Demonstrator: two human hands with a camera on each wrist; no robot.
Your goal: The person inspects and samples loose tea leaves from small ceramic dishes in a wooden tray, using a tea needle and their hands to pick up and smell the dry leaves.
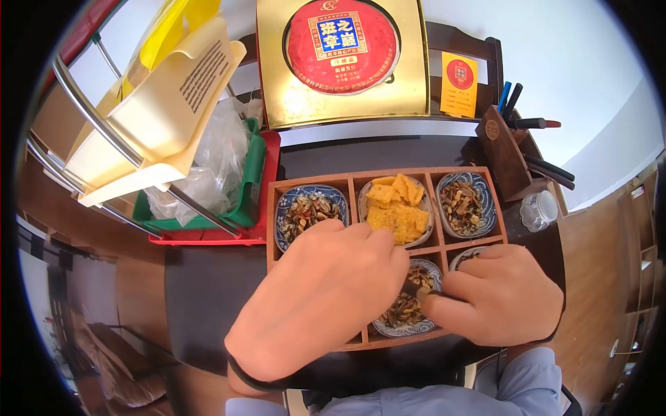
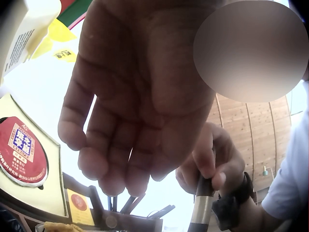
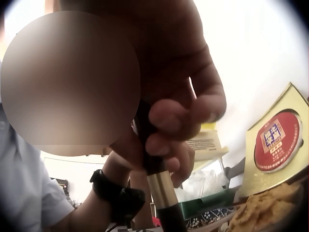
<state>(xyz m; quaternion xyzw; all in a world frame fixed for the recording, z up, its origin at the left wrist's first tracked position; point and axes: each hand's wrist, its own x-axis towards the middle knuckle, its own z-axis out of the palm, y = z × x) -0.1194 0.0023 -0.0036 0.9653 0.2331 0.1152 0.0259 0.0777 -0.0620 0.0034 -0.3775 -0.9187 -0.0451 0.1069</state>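
My right hand [image 1: 503, 295] pinches a slim black pen-like stick [image 3: 166, 191] with a gold band between thumb and fingers. The stick slants over the lower middle dish [image 1: 399, 319], which holds a dried mix. My left hand [image 1: 326, 284] hovers palm down above the wooden compartment tray [image 1: 409, 340], its fingers loosely bent and gripping nothing in the left wrist view. Along the tray's far row sit a patterned dish of dried mix [image 1: 310, 211], a dish of orange crisps [image 1: 397, 211] and another dish of dried mix [image 1: 461, 204]. The lower left compartment is mostly hidden by my left hand.
Behind the tray stands a gold box [image 1: 274, 97] with a round red disc. On the left are a green basket [image 1: 255, 170] with plastic bags and a metal rack [image 1: 97, 114]. A wooden pen holder [image 1: 501, 156] and small glass jar [image 1: 538, 210] stand on the right.
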